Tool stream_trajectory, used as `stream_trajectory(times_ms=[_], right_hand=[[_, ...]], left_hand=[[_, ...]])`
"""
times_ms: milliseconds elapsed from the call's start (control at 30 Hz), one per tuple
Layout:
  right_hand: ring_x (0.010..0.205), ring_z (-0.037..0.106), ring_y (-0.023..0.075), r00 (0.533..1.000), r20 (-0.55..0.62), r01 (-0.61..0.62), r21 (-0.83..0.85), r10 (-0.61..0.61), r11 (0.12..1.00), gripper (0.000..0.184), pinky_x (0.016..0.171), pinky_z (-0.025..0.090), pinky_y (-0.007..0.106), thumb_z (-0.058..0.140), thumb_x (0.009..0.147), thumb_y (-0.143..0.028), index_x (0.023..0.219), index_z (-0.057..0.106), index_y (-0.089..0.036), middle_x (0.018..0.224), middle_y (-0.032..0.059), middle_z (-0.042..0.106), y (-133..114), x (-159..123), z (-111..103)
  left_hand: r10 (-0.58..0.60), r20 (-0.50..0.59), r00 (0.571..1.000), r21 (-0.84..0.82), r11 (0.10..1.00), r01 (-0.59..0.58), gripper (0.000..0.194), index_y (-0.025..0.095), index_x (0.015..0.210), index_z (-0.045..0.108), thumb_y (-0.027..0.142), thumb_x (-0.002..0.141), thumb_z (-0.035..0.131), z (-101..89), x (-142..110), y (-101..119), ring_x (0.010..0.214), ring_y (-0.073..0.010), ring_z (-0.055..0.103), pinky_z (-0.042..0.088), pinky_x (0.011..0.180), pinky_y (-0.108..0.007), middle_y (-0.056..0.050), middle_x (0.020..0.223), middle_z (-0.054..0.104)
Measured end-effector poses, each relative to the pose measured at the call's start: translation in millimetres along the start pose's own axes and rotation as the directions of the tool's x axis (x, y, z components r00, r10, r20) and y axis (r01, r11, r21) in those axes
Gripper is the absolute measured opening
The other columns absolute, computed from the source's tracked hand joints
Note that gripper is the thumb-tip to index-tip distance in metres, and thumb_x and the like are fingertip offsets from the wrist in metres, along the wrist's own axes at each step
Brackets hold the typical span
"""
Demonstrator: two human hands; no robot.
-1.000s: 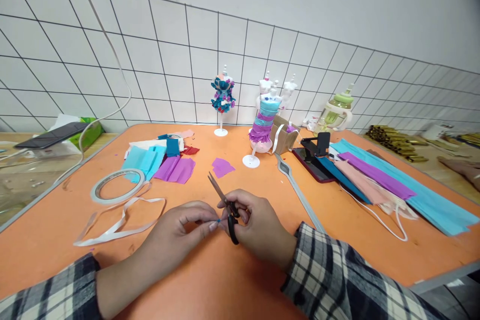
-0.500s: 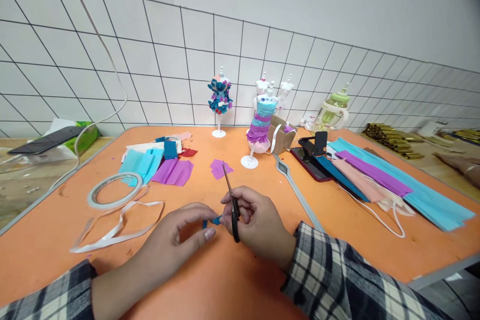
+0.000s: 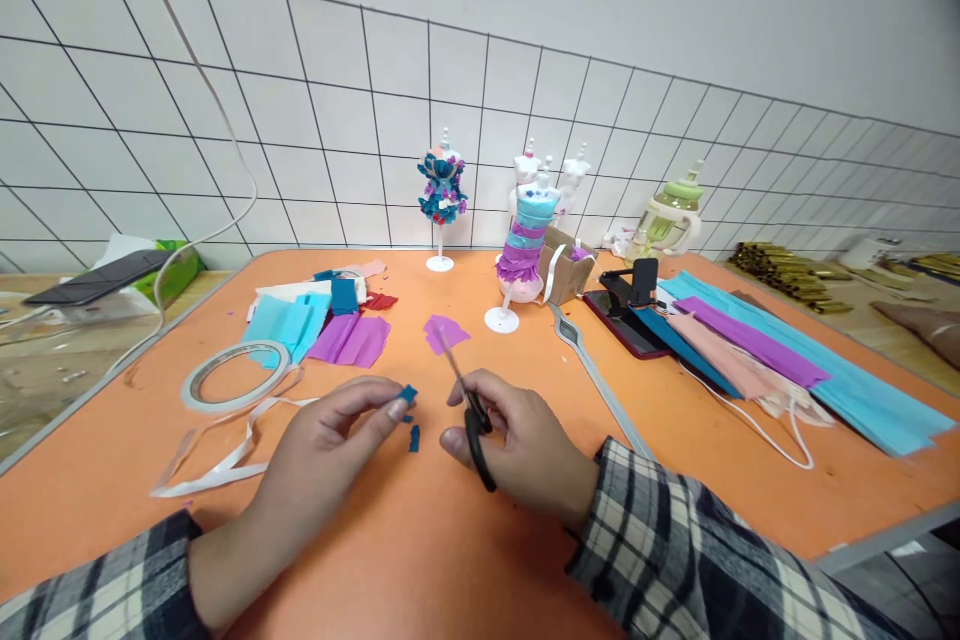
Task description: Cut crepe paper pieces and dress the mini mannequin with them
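Observation:
Between the thumb and fingertips of my left hand (image 3: 330,450) is a small piece of dark blue crepe paper (image 3: 408,392). A blue scrap (image 3: 414,438) lies on the table just below those fingertips. My right hand (image 3: 517,435) is closed around a pair of scissors (image 3: 477,420) with black handles; the blades point up and away, blurred and apparently closed. Beyond the blade tips lies a purple paper piece (image 3: 445,334). Farther back stand a mini dress form (image 3: 442,188) covered in blue and purple paper petals and another dress form (image 3: 523,245) wrapped in blue and purple bands.
A tape roll (image 3: 196,390) and white strips (image 3: 238,455) lie at the left, with cut paper pieces (image 3: 351,340) behind. To the right are a measuring tape (image 3: 600,385), a phone (image 3: 622,325), long crepe sheets (image 3: 757,345) and a bottle (image 3: 667,215). A cardboard box (image 3: 566,268) stands behind.
My hands have moved apart. The left has lifted the blue paper up and to the left, and a blue scrap now shows on the table. The scissors have tilted in my right hand.

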State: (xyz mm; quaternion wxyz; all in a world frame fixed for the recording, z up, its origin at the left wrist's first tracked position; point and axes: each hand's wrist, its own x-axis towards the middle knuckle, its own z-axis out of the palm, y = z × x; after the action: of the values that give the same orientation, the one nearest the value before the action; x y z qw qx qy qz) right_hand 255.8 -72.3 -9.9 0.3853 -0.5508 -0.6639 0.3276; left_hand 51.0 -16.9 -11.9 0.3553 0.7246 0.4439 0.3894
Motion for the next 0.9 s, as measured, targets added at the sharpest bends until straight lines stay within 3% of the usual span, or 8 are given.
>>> stream_trajectory(times_ms=[67, 200, 500, 900], right_hand=[[0.059, 0.049, 0.0097, 0.996, 0.093, 0.009, -0.134, 0.003, 0.991, 0.024, 0.056, 0.033, 0.022, 0.073, 0.076, -0.035, 0.095, 0.061, -0.025, 0.065, -0.0080, 0.054, -2.2, -0.9, -1.5], [0.054, 0.048, 0.0091, 0.985, 0.173, 0.041, -0.228, -0.001, 0.973, 0.032, 0.052, 0.030, 0.022, 0.078, 0.071, -0.047, 0.092, 0.063, -0.027, 0.063, -0.0090, 0.054, -2.4, -1.9, 2.3], [0.051, 0.046, 0.0092, 0.976, 0.218, 0.055, -0.201, -0.010, 0.978, 0.029, 0.050, 0.028, 0.022, 0.077, 0.073, -0.048, 0.088, 0.067, -0.026, 0.057, -0.0082, 0.052, -2.9, -1.3, 0.1], [0.049, 0.040, 0.0085, 0.971, 0.239, 0.023, -0.132, 0.010, 0.991, 0.027, 0.048, 0.026, 0.021, 0.077, 0.074, -0.049, 0.086, 0.068, -0.025, 0.054, -0.0084, 0.047, -3.7, -1.7, 0.9]], left_hand=[[-0.055, -0.061, 0.997, -0.029, 0.998, 0.053, 0.022, 0.025, 0.085, 0.073, 0.045, 0.081, 0.067, -2.9, 2.2, -3.3, 0.085, -0.0229, 0.070, 0.055, 0.081, -0.030, -0.002, 0.087, 0.077], [-0.079, -0.040, 0.996, -0.084, 0.994, 0.075, 0.022, 0.025, 0.086, 0.073, 0.045, 0.081, 0.066, -5.1, 3.4, -3.8, 0.087, -0.0233, 0.070, 0.055, 0.084, -0.031, -0.001, 0.088, 0.077], [-0.039, 0.031, 0.999, -0.036, 0.999, 0.040, 0.029, 0.022, 0.079, 0.073, 0.051, 0.078, 0.067, -5.4, 4.2, 1.0, 0.087, -0.0264, 0.069, 0.055, 0.085, -0.035, -0.006, 0.087, 0.076], [0.015, 0.055, 0.998, -0.040, 0.999, -0.013, 0.020, 0.024, 0.072, 0.071, 0.042, 0.081, 0.066, -5.0, 5.6, 1.7, 0.077, -0.0220, 0.067, 0.054, 0.077, -0.030, -0.002, 0.078, 0.073]])
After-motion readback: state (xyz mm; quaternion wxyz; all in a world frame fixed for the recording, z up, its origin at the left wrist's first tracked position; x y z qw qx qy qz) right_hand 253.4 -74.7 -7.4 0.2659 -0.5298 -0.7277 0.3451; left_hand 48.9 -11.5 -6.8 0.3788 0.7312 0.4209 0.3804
